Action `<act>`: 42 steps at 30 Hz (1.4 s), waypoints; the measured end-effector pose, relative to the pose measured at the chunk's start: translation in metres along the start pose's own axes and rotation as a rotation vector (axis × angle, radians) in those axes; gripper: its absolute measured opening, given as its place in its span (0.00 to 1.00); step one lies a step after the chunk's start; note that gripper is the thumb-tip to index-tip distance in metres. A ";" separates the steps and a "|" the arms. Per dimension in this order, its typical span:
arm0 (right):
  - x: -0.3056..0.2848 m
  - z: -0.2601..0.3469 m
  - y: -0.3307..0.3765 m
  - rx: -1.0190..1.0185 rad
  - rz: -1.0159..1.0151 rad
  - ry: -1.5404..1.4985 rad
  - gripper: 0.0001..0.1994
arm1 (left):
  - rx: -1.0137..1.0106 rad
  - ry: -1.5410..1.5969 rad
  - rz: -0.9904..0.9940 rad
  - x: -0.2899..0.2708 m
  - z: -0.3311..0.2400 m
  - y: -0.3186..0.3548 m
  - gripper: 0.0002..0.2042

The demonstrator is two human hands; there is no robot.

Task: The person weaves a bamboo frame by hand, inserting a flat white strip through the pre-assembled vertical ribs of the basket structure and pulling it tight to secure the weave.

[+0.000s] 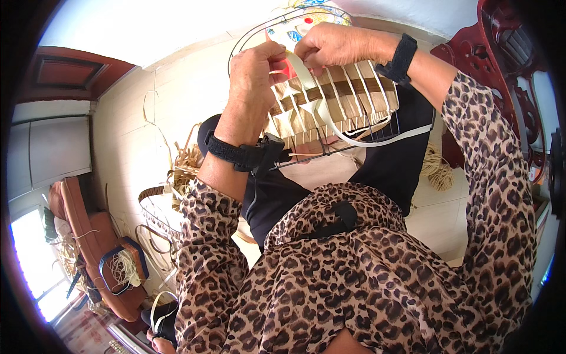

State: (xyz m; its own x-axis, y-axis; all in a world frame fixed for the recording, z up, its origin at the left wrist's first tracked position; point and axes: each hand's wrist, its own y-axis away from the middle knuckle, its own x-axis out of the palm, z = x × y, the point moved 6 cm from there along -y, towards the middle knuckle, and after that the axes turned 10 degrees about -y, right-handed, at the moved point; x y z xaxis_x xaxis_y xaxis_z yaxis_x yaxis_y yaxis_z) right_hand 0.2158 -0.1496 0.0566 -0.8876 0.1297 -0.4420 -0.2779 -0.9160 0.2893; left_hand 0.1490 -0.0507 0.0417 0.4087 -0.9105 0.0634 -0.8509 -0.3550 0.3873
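A half-woven basket (354,97) of wide tan and brown bands, crossed by pale cords, rests on my lap over a black wire frame (236,47). At its far side, both of my hands are close together. My left hand (252,74) is closed, fingertips pinching at a flat cream strip (303,74). Curled fingers of my right hand (333,44) meet the same strip from the other side. The strip runs down over the basket's wall, and a long pale length (377,141) loops along the near edge to the right. My fingertips partly hide the pinched part.
Bundles of tan strips lie on the floor at left (187,162) and right (437,168). A dark red carved chair (501,76) stands at the right. On the left is a brown bench (88,230) with tangled fibre (125,268). Part of another person (162,342) shows at lower left.
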 end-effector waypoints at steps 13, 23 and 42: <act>-0.003 -0.008 0.003 0.111 -0.128 -0.109 0.11 | 0.050 -0.077 0.086 0.003 0.006 -0.003 0.06; -0.007 -0.005 0.004 0.037 -0.212 -0.192 0.10 | 0.201 -0.182 -0.066 0.003 0.005 0.001 0.05; -0.018 0.003 0.005 0.009 -0.268 -0.095 0.08 | 0.123 -0.137 0.154 0.005 0.003 -0.003 0.08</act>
State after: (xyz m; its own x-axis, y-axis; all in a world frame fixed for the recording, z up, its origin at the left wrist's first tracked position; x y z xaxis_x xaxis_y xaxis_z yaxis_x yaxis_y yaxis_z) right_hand 0.2291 -0.1550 0.0681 -0.8123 0.4022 -0.4224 -0.5100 -0.8411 0.1801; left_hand 0.1527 -0.0545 0.0381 0.2290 -0.9733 -0.0154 -0.9369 -0.2247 0.2677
